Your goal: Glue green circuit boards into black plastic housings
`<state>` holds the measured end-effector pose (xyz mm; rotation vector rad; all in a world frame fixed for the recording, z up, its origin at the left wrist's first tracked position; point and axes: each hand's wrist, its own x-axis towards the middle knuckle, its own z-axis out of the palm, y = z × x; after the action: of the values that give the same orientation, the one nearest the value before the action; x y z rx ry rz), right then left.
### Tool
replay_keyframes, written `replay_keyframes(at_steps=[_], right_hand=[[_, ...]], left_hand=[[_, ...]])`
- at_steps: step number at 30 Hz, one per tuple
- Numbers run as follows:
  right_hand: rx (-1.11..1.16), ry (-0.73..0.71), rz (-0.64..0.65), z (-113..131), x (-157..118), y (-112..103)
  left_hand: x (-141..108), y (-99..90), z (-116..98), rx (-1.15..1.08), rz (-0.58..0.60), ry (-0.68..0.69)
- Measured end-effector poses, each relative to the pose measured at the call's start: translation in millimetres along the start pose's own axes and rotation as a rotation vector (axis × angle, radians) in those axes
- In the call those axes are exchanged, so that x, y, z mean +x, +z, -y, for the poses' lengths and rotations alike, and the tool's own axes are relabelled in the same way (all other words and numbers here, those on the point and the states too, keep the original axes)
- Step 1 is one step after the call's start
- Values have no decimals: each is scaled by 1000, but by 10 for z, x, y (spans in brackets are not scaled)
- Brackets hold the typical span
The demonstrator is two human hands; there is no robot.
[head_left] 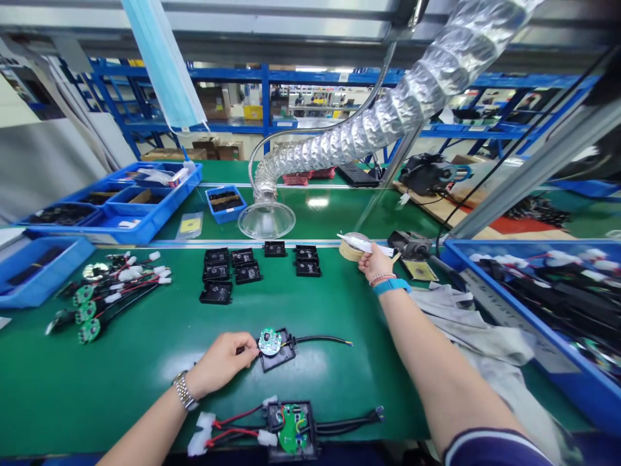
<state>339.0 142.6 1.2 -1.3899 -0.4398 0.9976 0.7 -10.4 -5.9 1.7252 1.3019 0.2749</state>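
Note:
My left hand [226, 362] is closed in a pinch at the left edge of a small round circuit board [270, 342]. The board rests over an open black plastic case [280, 360], and a black cable [323, 338] runs out to the right. Further off, my right hand [377, 264] closes around a slim white tool with a pointed tip [361, 243], just above a roll of tape [348, 252]. Nearest me lies another black case with a green board [294, 428], red wires and white connectors on its left, black leads on its right.
Several black cases [217, 272] sit mid-table. Wired boards [90, 310] are piled at left, near blue bins [160, 217]. A fume hood [266, 220] on a foil duct hangs over the back. Grey cloth [466, 323] and a blue bin of cables [533, 249] lie at right.

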Motion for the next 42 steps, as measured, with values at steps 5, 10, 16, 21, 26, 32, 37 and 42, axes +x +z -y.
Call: replay_keyframes(at_steps=[5, 10, 16, 21, 26, 32, 37, 42], right_hand=[[180, -159, 3, 124, -348, -147], [244, -149, 489, 258, -899, -239], [-387, -239, 654, -169, -1650, -102], [-779, -601, 685, -466, -1855, -131], [-819, -679, 796, -469, -1834, -75], [-772, -692, 749, -458, -1876, -35], [-798, -704, 739, -463, -1874, -50], [-804, -778, 733, -484, -1854, -86]], left_hand=[[-10, 2, -22, -29, -27, 6], [-2, 6, 11, -87, -16, -18], [-12, 16, 40, -131, -26, -8], [-14, 23, 52, -131, -27, 16], [-13, 29, 63, -148, -36, 35], [-26, 18, 45, -152, -25, 37], [-23, 22, 43, -148, -26, 34], [-13, 31, 62, -148, -31, 48]])
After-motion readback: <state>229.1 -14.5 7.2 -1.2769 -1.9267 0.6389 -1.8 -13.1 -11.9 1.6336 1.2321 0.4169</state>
